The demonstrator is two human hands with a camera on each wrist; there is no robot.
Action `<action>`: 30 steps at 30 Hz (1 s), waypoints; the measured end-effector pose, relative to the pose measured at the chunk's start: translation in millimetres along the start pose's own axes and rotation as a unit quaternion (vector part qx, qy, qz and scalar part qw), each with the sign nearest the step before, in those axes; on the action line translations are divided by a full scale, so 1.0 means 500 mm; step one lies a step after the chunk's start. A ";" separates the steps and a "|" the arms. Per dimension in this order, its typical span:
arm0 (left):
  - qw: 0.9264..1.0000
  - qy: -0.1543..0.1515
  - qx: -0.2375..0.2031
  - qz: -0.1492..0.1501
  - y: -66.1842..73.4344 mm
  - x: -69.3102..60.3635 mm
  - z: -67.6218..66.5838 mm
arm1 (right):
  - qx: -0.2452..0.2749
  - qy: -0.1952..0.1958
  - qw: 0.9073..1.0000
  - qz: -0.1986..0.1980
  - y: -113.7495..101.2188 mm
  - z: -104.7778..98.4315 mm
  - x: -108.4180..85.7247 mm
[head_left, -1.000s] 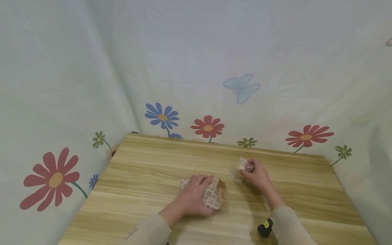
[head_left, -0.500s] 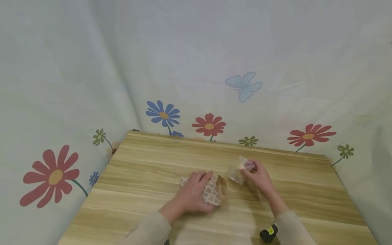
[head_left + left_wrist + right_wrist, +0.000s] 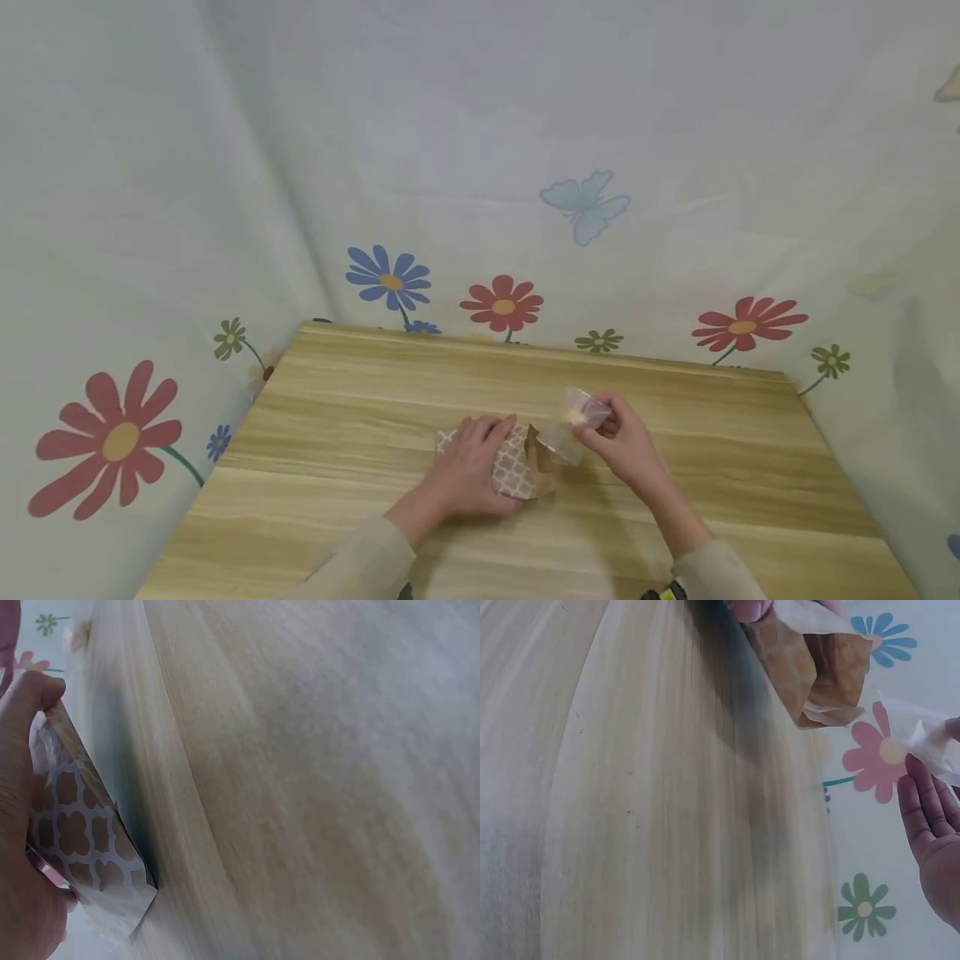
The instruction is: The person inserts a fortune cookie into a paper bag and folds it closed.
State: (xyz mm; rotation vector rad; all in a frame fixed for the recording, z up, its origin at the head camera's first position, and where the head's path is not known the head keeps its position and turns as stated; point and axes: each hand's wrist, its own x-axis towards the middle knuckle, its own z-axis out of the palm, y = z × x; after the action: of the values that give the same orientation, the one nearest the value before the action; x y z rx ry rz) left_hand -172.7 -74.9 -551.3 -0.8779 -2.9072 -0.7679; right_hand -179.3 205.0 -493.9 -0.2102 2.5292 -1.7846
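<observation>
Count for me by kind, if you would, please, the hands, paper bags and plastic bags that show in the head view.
Hands: 2 (left hand, right hand)
Paper bags: 1 (patterned paper bag)
Plastic bags: 1 (clear plastic bag)
Total: 4

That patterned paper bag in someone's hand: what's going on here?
A person's left hand grips the patterned paper bag at a wood-grain table, the bag's open mouth turned toward the right hand. The right hand pinches a clear plastic packet with something pale in it, close to that mouth. The packet is outside the bag.
</observation>
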 end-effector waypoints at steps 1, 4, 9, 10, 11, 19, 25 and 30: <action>1.000 0.002 0.002 0.000 -0.001 0.001 0.001 | -0.006 0.001 1.000 -0.003 -0.002 0.000 -0.003; 1.000 0.007 0.006 0.003 -0.004 0.003 0.004 | -0.035 -0.013 0.999 -0.015 -0.001 0.001 -0.010; 1.000 0.014 0.018 0.013 -0.004 0.008 0.008 | -0.080 -0.045 0.994 -0.061 0.017 0.010 -0.022; 1.000 0.016 0.019 0.016 -0.003 0.009 0.009 | -0.081 -0.049 0.993 -0.068 0.020 0.012 -0.024; 0.999 0.018 0.024 0.019 -0.002 0.010 0.009 | -0.079 -0.052 0.993 -0.072 0.023 0.014 -0.026; 0.999 0.021 0.032 0.030 0.008 0.007 0.013 | -0.068 -0.087 0.993 -0.048 0.036 0.017 -0.043; 0.998 0.019 0.052 0.039 0.014 0.007 0.014 | -0.069 -0.091 0.992 -0.062 0.041 0.016 -0.050; 0.996 0.016 0.072 0.044 0.016 0.013 0.013 | -0.077 -0.099 0.990 -0.058 0.048 0.014 -0.052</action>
State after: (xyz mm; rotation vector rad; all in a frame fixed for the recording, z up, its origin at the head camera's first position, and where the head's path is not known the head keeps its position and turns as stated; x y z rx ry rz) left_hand -173.2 -62.6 -552.3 -0.9612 -2.8324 -0.5521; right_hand -154.7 209.6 -519.9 -0.5230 2.5579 -1.5149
